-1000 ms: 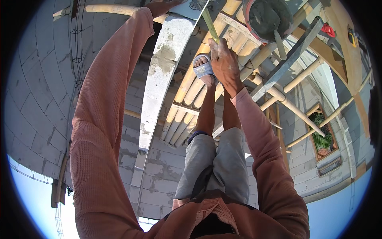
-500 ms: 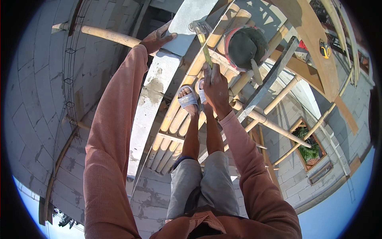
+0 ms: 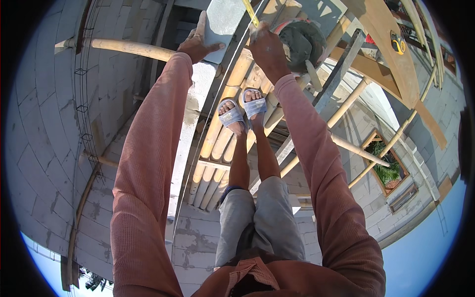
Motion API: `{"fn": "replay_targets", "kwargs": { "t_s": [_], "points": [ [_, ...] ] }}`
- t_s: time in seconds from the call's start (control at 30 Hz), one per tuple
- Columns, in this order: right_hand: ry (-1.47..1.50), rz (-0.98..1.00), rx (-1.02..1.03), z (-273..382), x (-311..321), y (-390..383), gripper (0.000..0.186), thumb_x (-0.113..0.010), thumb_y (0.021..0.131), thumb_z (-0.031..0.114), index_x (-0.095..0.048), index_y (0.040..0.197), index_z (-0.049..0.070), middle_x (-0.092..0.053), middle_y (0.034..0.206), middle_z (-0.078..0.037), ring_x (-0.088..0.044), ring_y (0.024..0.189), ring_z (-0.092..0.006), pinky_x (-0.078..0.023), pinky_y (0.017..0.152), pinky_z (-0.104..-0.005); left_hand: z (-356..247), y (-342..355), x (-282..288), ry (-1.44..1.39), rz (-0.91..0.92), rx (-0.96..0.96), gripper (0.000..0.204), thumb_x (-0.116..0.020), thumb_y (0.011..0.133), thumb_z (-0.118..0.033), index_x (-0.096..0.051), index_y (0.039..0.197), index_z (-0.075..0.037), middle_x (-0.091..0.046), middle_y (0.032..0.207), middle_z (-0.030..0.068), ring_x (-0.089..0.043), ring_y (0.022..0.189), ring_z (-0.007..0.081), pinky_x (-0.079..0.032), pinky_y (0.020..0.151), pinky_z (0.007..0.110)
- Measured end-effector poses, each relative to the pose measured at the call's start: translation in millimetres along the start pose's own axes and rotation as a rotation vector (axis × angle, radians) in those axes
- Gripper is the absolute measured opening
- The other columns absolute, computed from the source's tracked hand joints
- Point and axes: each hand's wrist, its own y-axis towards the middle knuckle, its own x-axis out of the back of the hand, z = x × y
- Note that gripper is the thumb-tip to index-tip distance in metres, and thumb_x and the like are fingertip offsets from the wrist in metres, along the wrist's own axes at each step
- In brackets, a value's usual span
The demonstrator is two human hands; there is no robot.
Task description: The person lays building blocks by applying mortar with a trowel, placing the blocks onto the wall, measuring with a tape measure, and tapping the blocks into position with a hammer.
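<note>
1. Since the earlier frame, the right hand [image 3: 268, 49] had moved forward, away from the body, taking the head of the yellow-handled tool [image 3: 251, 13] out of view; the left hand [image 3: 197, 45] now had its forefinger stretched forward.
2. The pale block [image 3: 220, 27] lay atop the far part of the white wall [image 3: 190, 114], its long axis running along the wall and away from the person.
3. The left fingers were spread against its near left corner, probably to steady it.
4. The right fingers were closed around the tool's handle, which pointed forward and slightly left.
5. A string [image 3: 198, 148] ran beside the wall, perhaps as a straight guide.
6. Rightward stood a mortar bucket [image 3: 322, 43], a trowel [image 3: 313, 75] leaning out, seemingly within easy reach.
</note>
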Motion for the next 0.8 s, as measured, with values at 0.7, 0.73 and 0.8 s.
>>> {"fn": "replay_targets", "kwargs": {
  "t_s": [0.7, 0.73, 0.8],
  "points": [
    [0.101, -0.068, -0.022, 2.2, -43.4, -61.2, 0.03, -0.053, 0.099, 0.028, -0.053, 0.109, -0.001, -0.064, 0.087, -0.026, -0.065, 0.078, -0.0427, -0.053, 0.067, -0.0487, 18.5, 15.3, 3.5, 0.01, 0.208, -0.067, 0.13, -0.078, 0.079, -0.055, 0.021, 0.155, -0.018, -0.048, 0.14, 0.0315, -0.055, 0.125, 0.0377, -0.048, 0.101, 0.041],
    [0.184, -0.136, -0.105, 3.2, -47.1, -67.7, 0.028, -0.053, 0.1, 0.028, -0.055, 0.105, 0.0, -0.062, 0.078, -0.019, -0.064, 0.072, -0.0348, -0.051, 0.062, -0.0436, 17.9, 15.5, 3.4, 0.006, 0.206, -0.051, 0.129, -0.077, 0.078, -0.055, 0.021, 0.155, -0.019, -0.049, 0.139, 0.0317, -0.056, 0.124, 0.0379, -0.049, 0.1, 0.041],
    [0.396, -0.141, -0.306, 7.3, -54.6, -82.1, 0.026, -0.053, 0.101, 0.028, -0.057, 0.101, 0.001, -0.06, 0.07, -0.011, -0.063, 0.066, -0.027, -0.05, 0.057, -0.0384, 16.4, 14.5, 2.9, 0.001, 0.203, -0.028, 0.129, -0.077, 0.078, -0.056, 0.02, 0.155, -0.019, -0.049, 0.138, 0.032, -0.057, 0.123, 0.0382, -0.05, 0.099, 0.041]
  ]
}}
